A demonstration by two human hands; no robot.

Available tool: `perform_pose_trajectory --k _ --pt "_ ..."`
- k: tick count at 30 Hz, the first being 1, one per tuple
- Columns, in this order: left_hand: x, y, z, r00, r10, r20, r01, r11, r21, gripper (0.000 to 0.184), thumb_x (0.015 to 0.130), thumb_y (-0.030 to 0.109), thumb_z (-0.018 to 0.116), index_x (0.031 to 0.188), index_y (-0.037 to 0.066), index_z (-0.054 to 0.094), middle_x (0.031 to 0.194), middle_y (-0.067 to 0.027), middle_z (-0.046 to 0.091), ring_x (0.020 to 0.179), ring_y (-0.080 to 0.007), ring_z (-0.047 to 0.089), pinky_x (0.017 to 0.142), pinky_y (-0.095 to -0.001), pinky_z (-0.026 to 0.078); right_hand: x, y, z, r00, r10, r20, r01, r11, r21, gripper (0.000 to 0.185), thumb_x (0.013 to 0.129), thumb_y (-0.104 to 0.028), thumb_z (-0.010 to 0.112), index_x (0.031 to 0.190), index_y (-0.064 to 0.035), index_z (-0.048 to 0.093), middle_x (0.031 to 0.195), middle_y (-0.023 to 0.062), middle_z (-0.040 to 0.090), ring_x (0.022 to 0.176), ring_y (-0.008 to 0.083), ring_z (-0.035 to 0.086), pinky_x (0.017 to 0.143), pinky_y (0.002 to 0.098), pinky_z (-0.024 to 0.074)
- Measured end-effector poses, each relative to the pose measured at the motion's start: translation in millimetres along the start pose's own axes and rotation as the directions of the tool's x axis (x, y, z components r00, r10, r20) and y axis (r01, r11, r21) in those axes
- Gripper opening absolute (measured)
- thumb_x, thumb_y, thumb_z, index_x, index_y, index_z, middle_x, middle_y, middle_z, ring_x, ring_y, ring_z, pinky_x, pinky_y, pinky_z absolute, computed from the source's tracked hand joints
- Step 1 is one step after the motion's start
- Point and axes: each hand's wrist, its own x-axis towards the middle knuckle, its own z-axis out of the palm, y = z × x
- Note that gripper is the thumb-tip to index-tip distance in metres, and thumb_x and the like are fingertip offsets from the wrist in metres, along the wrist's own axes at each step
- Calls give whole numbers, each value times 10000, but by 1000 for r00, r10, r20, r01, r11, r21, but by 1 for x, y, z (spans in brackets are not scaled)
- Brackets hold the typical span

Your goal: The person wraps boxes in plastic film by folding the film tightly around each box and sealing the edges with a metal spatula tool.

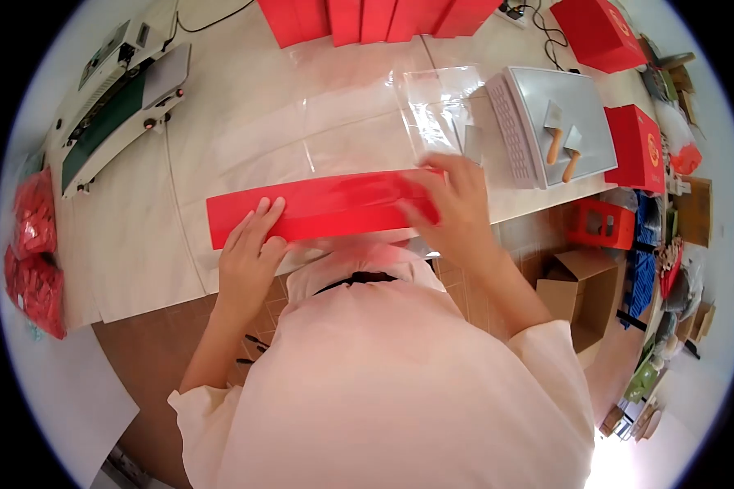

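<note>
A long, narrow red box (326, 204) lies across the near edge of the table, directly in front of my body. On its left end my left hand (255, 240) rests with fingers stretched out over the top face and the thumb near the front edge. My right hand (458, 204) is over the box's right end. Motion blurs its fingers, so whether they grip the box is unclear. Just beyond the box, clear plastic film (440, 110) lies on the tabletop, reflecting light.
Several red boxes (367, 18) stand at the far edge. Right: a grey metal-topped unit (579, 102) bearing two wooden-handled scrapers (572, 153), with red boxes (633, 148) beside it. Left: a machine with a green belt (106, 126) and red bags (34, 216). An open carton (579, 293) sits below.
</note>
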Motion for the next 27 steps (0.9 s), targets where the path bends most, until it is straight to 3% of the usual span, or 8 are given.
perform_pose_trajectory --k 5,7,10,14,20,22,26,27 --pt "-1 -15 -10 997 71 20 -71 997 13 267 788 70 706 721 46 450 1279 -153 618 1181 -333 601 956 -443 522 35 -22 38 929 -253 271 228 966 122 544 789 -241 770 1292 -146 587 1138 142 561 1002 315 553 876 416 447" --pt "2 -15 -10 984 172 44 -174 983 63 263 801 103 688 713 59 443 1267 -149 628 1177 -311 609 937 -427 539 38 -21 46 794 -289 535 259 957 132 638 791 -322 764 1372 -183 541 1179 162 541 1008 324 549 902 423 447" --pt "3 -15 -13 951 303 54 -308 941 140 282 813 128 681 710 76 424 1256 -141 637 1181 -281 612 943 -418 537 42 -18 41 763 -327 557 295 944 149 657 784 -308 762 1386 -189 527 1184 162 537 1011 329 548 902 429 448" --pt "9 -4 -31 958 288 -5 -285 950 130 304 836 152 668 704 88 402 1271 -136 629 1188 -257 609 981 -413 515 62 -27 18 693 -355 627 350 926 138 676 770 -281 764 1397 -216 520 1184 160 536 1028 335 548 904 428 449" --pt "32 -8 -15 944 325 -48 -323 945 46 344 806 82 703 678 69 384 1240 -160 645 1148 -302 632 967 -405 515 69 -4 27 720 -392 572 351 917 188 732 704 -192 799 1384 -261 537 1234 168 523 1073 346 545 936 443 444" --pt "22 -16 -5 959 282 21 -282 959 15 311 817 79 697 709 65 406 1246 -170 639 1131 -304 641 941 -391 528 66 -3 40 737 -456 499 377 890 257 647 715 -152 786 1326 -213 581 1207 158 555 1063 321 555 937 446 447" --pt "12 -10 -8 983 179 33 -178 984 -31 285 858 91 670 718 58 424 1235 -159 643 1115 -274 646 875 -368 567 31 -5 30 847 -421 325 410 906 106 481 755 -100 757 1214 -144 620 1136 150 585 1016 293 560 907 430 454" --pt "9 -11 -8 981 187 52 -187 982 -10 285 850 78 675 719 56 423 1235 -163 642 1110 -279 649 852 -361 575 17 2 27 983 -155 98 149 987 65 391 790 -104 723 1167 -101 618 1093 137 593 982 283 568 885 411 460"
